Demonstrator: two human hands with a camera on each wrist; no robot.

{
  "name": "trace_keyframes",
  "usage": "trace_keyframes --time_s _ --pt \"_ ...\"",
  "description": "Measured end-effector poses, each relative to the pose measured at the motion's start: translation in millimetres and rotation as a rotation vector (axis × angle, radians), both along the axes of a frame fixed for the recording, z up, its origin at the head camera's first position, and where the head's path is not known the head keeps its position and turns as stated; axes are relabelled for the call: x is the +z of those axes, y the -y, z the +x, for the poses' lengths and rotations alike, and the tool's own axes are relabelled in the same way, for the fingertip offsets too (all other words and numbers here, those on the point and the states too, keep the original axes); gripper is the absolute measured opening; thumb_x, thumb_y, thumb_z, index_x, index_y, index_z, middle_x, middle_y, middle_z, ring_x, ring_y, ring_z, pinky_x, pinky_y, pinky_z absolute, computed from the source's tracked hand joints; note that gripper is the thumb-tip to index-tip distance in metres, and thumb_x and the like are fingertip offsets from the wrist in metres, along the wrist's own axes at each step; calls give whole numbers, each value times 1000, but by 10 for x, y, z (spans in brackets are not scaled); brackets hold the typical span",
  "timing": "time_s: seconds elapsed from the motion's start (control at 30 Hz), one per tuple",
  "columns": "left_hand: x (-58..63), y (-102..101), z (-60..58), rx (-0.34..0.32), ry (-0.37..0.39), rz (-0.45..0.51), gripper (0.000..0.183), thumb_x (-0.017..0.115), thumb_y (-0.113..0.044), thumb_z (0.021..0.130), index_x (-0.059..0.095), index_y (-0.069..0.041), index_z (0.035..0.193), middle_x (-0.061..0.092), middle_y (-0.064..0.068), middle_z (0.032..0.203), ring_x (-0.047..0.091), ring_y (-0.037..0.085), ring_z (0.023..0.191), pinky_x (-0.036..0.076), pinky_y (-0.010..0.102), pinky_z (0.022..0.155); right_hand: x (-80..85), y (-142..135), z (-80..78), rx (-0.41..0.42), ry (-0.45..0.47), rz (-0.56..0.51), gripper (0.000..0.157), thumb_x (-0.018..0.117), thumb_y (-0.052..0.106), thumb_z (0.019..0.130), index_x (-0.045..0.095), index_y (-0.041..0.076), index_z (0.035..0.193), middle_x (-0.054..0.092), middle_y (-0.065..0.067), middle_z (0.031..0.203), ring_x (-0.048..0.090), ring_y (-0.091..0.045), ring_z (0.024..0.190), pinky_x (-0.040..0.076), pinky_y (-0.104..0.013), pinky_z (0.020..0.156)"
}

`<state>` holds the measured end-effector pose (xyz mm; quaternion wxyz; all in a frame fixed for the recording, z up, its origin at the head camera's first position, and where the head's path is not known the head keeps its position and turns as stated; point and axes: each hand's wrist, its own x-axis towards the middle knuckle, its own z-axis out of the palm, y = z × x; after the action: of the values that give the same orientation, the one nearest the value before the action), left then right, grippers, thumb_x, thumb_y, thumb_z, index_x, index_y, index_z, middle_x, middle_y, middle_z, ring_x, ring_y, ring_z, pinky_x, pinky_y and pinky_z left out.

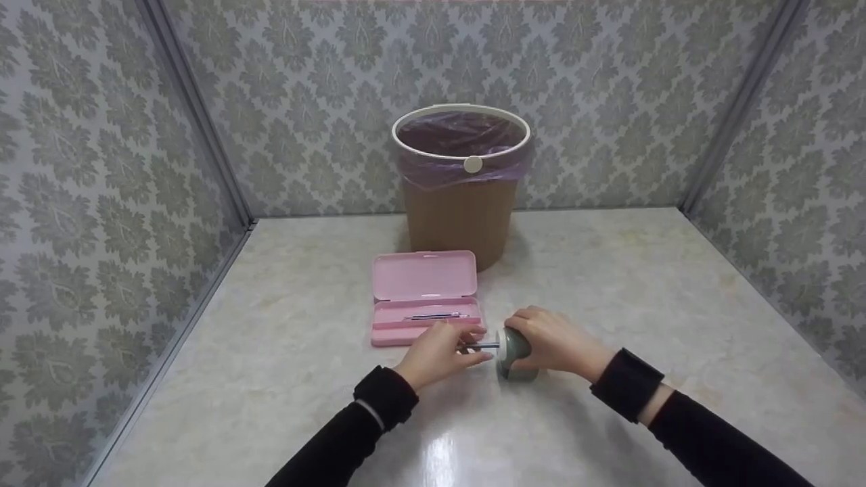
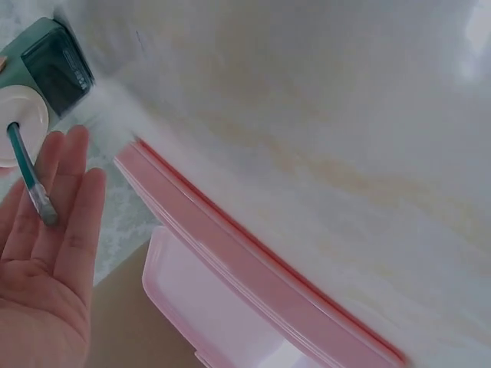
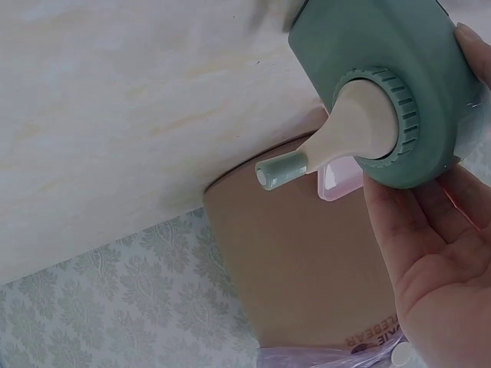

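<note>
A green crank pencil sharpener (image 1: 517, 346) is in front of me, held by my right hand (image 1: 558, 341), whose fingers and thumb wrap its body. In the right wrist view its cream crank handle (image 3: 360, 126) points away from the hand. A teal pencil (image 2: 26, 165) sticks out of the round cream face of the sharpener, its silvery end free. My left hand (image 2: 46, 268) lies beside that pencil with fingers extended and palm facing it, not curled round it. Left of the sharpener lies an open pink pencil case (image 1: 425, 276) with a few slim pens or pencils (image 1: 436, 316) inside.
Behind the pencil case stands a tall brown trash bin (image 1: 460, 216) with a cream rim and a purple liner. Patterned wall panels (image 1: 325, 135) enclose the marbled tabletop (image 1: 270, 352) at the back and both sides.
</note>
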<state>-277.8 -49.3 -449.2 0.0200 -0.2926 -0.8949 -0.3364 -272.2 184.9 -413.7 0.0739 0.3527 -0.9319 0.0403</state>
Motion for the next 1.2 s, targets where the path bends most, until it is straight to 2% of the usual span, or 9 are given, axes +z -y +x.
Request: trace_keyframes --time_s 0.17,0.3,0.43,0.67,0.77,0.93,1.07,1.2 --pt "4 -89 39 43 -31 -94 58 77 -47 88 65 -16 136 78 1 105 72 16 96 58 35 87 0 16 16 -2 -2 -8 55 92 27 73 69 0 115 72 -13 104 67 -26 91 62 -42 78" --pt "-20 -132 44 57 -69 -135 61 78 -52 86 65 -20 136 75 -2 102 68 14 91 54 32 80 -12 14 14 10 -24 -17 52 92 27 73 69 1 112 71 -11 100 66 -23 87 61 -41 74" --pt "-41 -165 43 69 -90 -139 64 77 -59 83 66 -20 132 74 -3 104 67 13 91 53 31 78 -31 -9 19 41 -49 -35 52 92 26 73 69 1 113 71 -12 102 67 -24 90 61 -41 75" --pt "-33 -210 60 88 -87 -139 67 75 -65 81 66 -22 132 74 -4 103 67 11 91 55 33 80 -6 -116 33 80 69 -109 64 87 10 75 62 -6 132 70 -20 119 68 -35 108 59 -48 91" --pt "-26 -235 70 79 -88 -141 69 75 -65 82 64 -21 135 75 -3 111 69 12 98 57 34 86 13 -164 34 77 108 -132 64 86 7 76 61 -7 133 70 -22 123 68 -37 112 57 -50 95" --pt "-14 -303 62 58 -98 -177 70 73 -63 84 61 -20 139 74 -1 123 71 15 109 58 38 93 10 -198 33 54 120 -136 60 88 7 76 64 -6 129 73 -20 119 70 -33 107 59 -47 91" --pt "-3 -365 53 62 -108 -210 65 71 -63 87 62 -22 136 76 -3 114 72 14 99 58 36 85 -1 -209 26 51 96 -149 56 88 8 75 65 -5 125 74 -17 115 71 -30 102 59 -45 87" --pt "-9 -418 55 78 -110 -235 63 67 -65 88 62 -22 135 76 -3 110 71 15 94 56 36 80 4 -229 26 50 113 -153 60 88 10 76 63 -5 128 73 -17 118 71 -29 103 59 -44 88"
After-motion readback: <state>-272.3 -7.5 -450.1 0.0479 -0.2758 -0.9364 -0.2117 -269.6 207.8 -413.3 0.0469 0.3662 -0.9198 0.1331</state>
